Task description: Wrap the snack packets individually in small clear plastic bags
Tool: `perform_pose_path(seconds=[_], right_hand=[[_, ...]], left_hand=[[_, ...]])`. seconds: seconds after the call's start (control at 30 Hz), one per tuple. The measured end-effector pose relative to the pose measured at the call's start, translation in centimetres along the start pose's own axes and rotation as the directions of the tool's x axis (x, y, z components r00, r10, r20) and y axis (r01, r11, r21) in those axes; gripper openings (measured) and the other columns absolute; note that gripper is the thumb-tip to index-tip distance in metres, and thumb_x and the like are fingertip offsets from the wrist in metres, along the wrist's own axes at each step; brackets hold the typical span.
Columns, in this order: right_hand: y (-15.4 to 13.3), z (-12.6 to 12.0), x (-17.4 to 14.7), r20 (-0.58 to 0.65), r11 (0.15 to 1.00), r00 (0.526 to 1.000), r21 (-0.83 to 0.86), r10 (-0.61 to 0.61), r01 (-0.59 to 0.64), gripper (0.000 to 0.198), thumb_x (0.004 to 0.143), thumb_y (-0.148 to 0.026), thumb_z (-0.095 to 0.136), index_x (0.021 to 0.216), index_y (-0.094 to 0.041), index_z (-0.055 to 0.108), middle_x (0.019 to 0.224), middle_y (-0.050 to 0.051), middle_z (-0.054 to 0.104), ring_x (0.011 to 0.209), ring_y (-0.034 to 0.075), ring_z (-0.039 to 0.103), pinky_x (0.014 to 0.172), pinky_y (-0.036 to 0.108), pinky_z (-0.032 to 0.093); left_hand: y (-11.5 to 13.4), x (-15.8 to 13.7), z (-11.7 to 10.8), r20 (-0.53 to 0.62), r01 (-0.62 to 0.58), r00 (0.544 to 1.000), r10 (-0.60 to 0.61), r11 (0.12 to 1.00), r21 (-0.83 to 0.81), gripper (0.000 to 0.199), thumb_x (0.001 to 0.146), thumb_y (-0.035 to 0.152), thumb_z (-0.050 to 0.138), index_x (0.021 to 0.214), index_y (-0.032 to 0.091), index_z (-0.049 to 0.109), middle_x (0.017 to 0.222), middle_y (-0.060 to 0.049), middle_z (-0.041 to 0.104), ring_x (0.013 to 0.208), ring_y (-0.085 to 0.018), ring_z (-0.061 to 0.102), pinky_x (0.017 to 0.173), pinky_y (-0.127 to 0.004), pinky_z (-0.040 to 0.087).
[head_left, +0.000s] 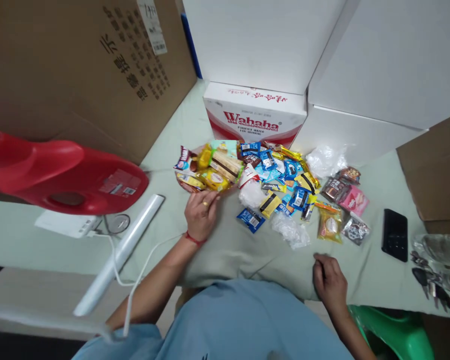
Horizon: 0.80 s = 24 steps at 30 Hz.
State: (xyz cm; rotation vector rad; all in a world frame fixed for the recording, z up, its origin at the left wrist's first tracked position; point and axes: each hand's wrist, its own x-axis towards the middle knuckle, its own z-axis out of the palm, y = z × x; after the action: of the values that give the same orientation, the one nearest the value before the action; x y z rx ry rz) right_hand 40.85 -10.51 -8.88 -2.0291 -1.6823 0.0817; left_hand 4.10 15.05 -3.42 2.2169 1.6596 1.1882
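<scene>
My left hand (201,215), with a ring and a red wrist cord, is closed at the near edge of a pinkish see-through container (230,189), whose exact kind I cannot make out. Packaged snacks fill it: wafers (225,166), a yellow-wrapped cake (213,179) and a purple packet (185,159). Right of it lies a heap of small blue packets (267,160) and yellow packets (270,204). My right hand (330,280) rests loosely curled at the table's front edge, with nothing visible in it. Nearest to it are a yellow cake packet (330,226) and a dark packet (355,229).
Crumpled clear plastic (291,230) lies before the heap. A black phone (395,235) and keys (431,285) are at right. Behind stands a Wahaha carton (255,117). At left are a red jug (71,172), a long white bar (120,255) and a white cable (135,285).
</scene>
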Motion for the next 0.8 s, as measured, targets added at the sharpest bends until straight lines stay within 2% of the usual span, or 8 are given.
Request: perform_pose_path(seconds=[0.13,0.23,0.3,0.37,0.43,0.5,0.57,0.8], right_hand=[[0.1,0.0,0.1,-0.006,1.000,1.000,-0.010,-0.022,0.022,0.022,0.104,-0.026,0.050,0.112,-0.021,0.069,0.101,0.009,0.072,0.093,0.026,0.071,0.084,0.041,0.059],[0.2,0.1,0.1,-0.014,0.999,0.999,-0.010,-0.031,0.031,0.021,0.104,-0.025,0.050,0.112,-0.020,0.069,0.102,0.009,0.071,0.095,0.025,0.070,0.085,0.039,0.058],[0.2,0.2,0.0,-0.022,0.999,0.999,-0.007,-0.037,0.037,0.021,0.104,-0.025,0.050,0.113,-0.020,0.069,0.102,0.009,0.070,0.095,0.024,0.070,0.084,0.038,0.058],[0.1,0.3,0.1,-0.029,0.999,0.999,-0.001,-0.040,0.040,0.021,0.104,-0.024,0.050,0.113,-0.020,0.069,0.101,0.008,0.070,0.094,0.023,0.069,0.083,0.037,0.057],[0.1,0.4,0.1,-0.033,0.999,0.999,0.013,-0.040,0.041,0.021,0.103,-0.023,0.050,0.113,-0.020,0.069,0.100,0.007,0.070,0.093,0.023,0.069,0.083,0.036,0.057],[0.1,0.4,0.1,-0.038,0.999,0.999,0.030,-0.036,0.037,0.021,0.103,-0.022,0.051,0.113,-0.020,0.069,0.099,0.007,0.070,0.093,0.022,0.069,0.083,0.036,0.057],[0.1,0.4,0.1,-0.036,0.999,0.999,0.044,-0.030,0.032,0.021,0.103,-0.022,0.050,0.113,-0.020,0.069,0.099,0.007,0.070,0.094,0.023,0.069,0.084,0.036,0.058],[-0.9,0.1,0.8,-0.016,0.990,0.999,0.138,0.032,-0.030,0.024,0.102,-0.022,0.049,0.109,-0.020,0.072,0.098,0.009,0.071,0.092,0.022,0.069,0.084,0.037,0.058]], left_hand=[[4.8,0.3,-2.1,-0.038,0.056,0.997,-0.065,0.977,-0.206,0.017,0.100,0.038,0.063,0.105,0.027,0.075,0.101,-0.004,0.072,0.096,-0.020,0.066,0.094,-0.037,0.054],[6.9,2.2,-2.8,-0.029,0.164,0.978,-0.208,0.842,-0.513,0.017,0.093,0.038,0.074,0.103,0.024,0.076,0.101,-0.002,0.070,0.095,-0.017,0.065,0.088,-0.031,0.053],[7.5,3.9,-2.3,0.058,0.283,0.930,-0.363,0.606,-0.744,0.019,0.087,0.035,0.081,0.098,0.021,0.076,0.098,-0.001,0.069,0.091,-0.014,0.064,0.085,-0.025,0.052],[7.7,5.7,-1.2,0.250,0.419,0.840,-0.481,0.284,-0.862,0.021,0.081,0.031,0.085,0.092,0.018,0.073,0.090,0.000,0.068,0.080,-0.009,0.061,0.076,-0.020,0.050],[7.8,7.2,0.4,0.481,0.559,0.708,-0.518,-0.007,-0.829,0.019,0.080,0.024,0.085,0.083,0.016,0.068,0.076,0.004,0.062,0.062,-0.005,0.052,0.060,-0.016,0.043],[8.0,8.1,1.9,0.644,0.655,0.570,-0.510,-0.191,-0.731,0.021,0.085,0.017,0.080,0.075,0.016,0.061,0.063,0.007,0.053,0.050,-0.004,0.042,0.049,-0.016,0.035],[8.3,8.3,3.0,0.723,0.707,0.479,-0.498,-0.270,-0.654,0.024,0.089,0.013,0.073,0.072,0.017,0.057,0.057,0.007,0.049,0.045,-0.005,0.040,0.047,-0.016,0.034],[9.4,6.9,3.1,0.841,0.785,0.365,-0.399,-0.353,-0.509,0.016,0.098,0.015,0.059,0.083,0.017,0.063,0.072,-0.001,0.068,0.060,-0.010,0.062,0.060,-0.021,0.053]])
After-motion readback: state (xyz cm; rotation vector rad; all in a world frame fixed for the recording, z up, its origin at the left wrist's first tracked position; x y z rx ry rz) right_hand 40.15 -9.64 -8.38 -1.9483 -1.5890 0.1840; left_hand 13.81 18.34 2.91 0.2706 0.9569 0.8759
